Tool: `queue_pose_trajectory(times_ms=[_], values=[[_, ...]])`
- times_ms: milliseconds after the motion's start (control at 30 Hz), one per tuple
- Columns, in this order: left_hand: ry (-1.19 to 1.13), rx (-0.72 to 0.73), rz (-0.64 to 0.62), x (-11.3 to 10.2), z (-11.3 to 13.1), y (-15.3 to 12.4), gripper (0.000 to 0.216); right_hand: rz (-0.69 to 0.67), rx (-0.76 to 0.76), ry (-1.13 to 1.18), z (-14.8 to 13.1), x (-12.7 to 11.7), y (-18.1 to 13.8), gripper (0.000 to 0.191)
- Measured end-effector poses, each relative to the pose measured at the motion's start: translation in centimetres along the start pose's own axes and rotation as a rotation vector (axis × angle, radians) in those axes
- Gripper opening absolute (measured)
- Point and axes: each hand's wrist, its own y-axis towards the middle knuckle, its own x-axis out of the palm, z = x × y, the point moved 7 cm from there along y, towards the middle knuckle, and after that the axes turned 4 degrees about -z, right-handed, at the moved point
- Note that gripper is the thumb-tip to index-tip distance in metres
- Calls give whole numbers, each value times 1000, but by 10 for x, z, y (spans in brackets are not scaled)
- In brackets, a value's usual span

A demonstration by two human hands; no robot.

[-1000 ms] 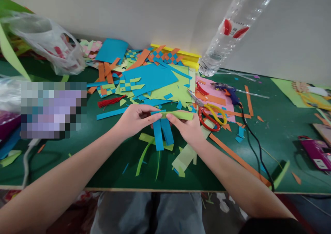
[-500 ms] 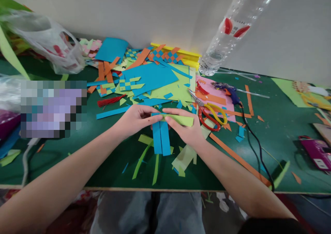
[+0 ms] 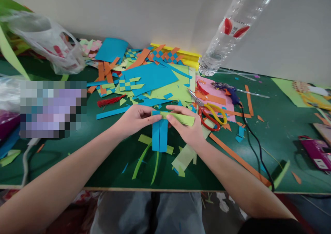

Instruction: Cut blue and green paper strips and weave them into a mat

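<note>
My left hand [image 3: 136, 118] and my right hand [image 3: 186, 125] meet above the green table [image 3: 77, 165], both pinched on a small piece of paper weaving. Two blue strips [image 3: 159, 135] hang down side by side from it. A light green strip [image 3: 181, 118] runs across their tops and sticks out to the right over my right hand. My left fingers grip the left end where the strips cross. My right thumb and fingers pinch the green strip just right of the blue ones.
Cut paper in blue, green and orange is heaped behind my hands [image 3: 152, 77]. Red-and-yellow scissors [image 3: 210, 113] lie right of my right hand, a glue gun [image 3: 231, 92] with black cord beyond. A clear bottle [image 3: 227, 30] and plastic bag [image 3: 49, 42] stand behind.
The two blue strips, splayed apart a second ago, now hang close together and straight. My hands have shifted only slightly on the weaving.
</note>
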Motion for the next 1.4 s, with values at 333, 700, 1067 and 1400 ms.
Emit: queue_pose_trajectory(times_ms=[333, 700, 1067, 1400], values=[[-25, -3, 3, 0, 2, 0, 31, 16, -47, -54, -4, -2, 1, 15], [-126, 18, 20, 1, 4, 1, 32, 74, -56, -60, -5, -5, 1, 18], [-26, 102, 123, -7, 12, -2, 28, 45, -42, -64, -2, -4, 2, 17], [6, 137, 140, -9, 13, -2, 30, 51, -71, -97, -5, -4, 2, 16]])
